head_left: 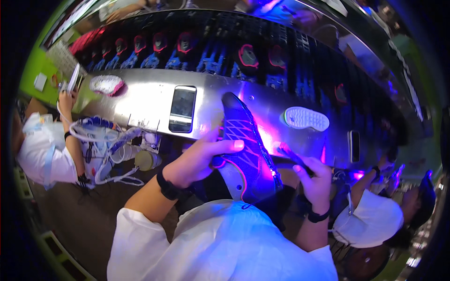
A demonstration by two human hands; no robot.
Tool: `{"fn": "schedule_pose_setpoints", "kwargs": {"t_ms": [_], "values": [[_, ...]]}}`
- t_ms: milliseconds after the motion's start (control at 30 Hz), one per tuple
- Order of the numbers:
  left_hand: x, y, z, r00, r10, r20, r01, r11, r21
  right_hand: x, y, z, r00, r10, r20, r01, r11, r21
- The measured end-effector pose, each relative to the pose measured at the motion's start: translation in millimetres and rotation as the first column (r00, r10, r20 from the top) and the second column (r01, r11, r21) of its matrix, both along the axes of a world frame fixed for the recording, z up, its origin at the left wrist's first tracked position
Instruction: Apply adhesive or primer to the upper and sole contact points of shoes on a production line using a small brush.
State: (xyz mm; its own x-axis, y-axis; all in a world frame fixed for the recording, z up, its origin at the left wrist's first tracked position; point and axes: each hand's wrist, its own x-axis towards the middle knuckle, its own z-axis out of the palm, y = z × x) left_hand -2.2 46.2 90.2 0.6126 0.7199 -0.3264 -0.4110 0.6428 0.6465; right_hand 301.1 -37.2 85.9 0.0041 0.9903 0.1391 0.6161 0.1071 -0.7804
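Note:
My left hand [201, 161] grips a dark shoe upper [251, 152] by its side, thumb across the lacing area. The upper stands tilted in front of my chest, toe pointing away. It has pale zigzag lines on it and a grey, pink-edged heel part. In my right hand [316, 180] is a dark-handled brush [297, 159], its tip pointing toward the upper's right edge with a small gap between them. Purple-blue light falls on the upper and the brush. A white shoe sole [307, 118] lies on the metal bench [211, 86] to the right of the upper.
Beyond the bench a rack [211, 42] carries rows of dark, pink-edged shoe parts. On the bench lie a white-and-pink sole [107, 85] and a dark glass panel [183, 108]. Co-workers sit left [49, 150] and right [368, 218]. White hoses [101, 161] hang at left.

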Motion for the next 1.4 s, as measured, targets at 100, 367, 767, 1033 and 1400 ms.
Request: {"fn": "schedule_pose_setpoints", "kwargs": {"t_ms": [100, 367, 767, 1033, 1400], "values": [[10.1, 6.4, 21.7, 0.985, 0.036, -0.171, -0.014, 0.991, 0.130, 11.9, 3.8, 26.2, 1.000, -0.014, -0.028, 0.015, 0.999, 0.033], [53.0, 24.7, 29.5, 0.968, 0.053, -0.245, 0.025, 0.951, 0.307, 34.7, 9.8, 32.3, 0.991, 0.086, -0.099, -0.084, 0.996, 0.026], [97.5, 29.4, 29.2, 0.981, -0.117, -0.153, 0.143, 0.975, 0.172, 86.6, 2.4, 10.0, 0.959, 0.097, -0.267, -0.120, 0.990, -0.070], [79.5, 33.7, 41.0, 0.976, -0.188, -0.111, 0.213, 0.927, 0.307, 35.5, 15.0, 6.2, 0.999, -0.036, -0.027, 0.039, 0.991, 0.125], [-19.1, 234.3, 1.6, 0.250, 0.436, -0.864, 0.354, 0.790, 0.501, 40.0, -20.4, -32.8, 0.835, -0.244, -0.494, 0.079, 0.940, -0.332]]}}
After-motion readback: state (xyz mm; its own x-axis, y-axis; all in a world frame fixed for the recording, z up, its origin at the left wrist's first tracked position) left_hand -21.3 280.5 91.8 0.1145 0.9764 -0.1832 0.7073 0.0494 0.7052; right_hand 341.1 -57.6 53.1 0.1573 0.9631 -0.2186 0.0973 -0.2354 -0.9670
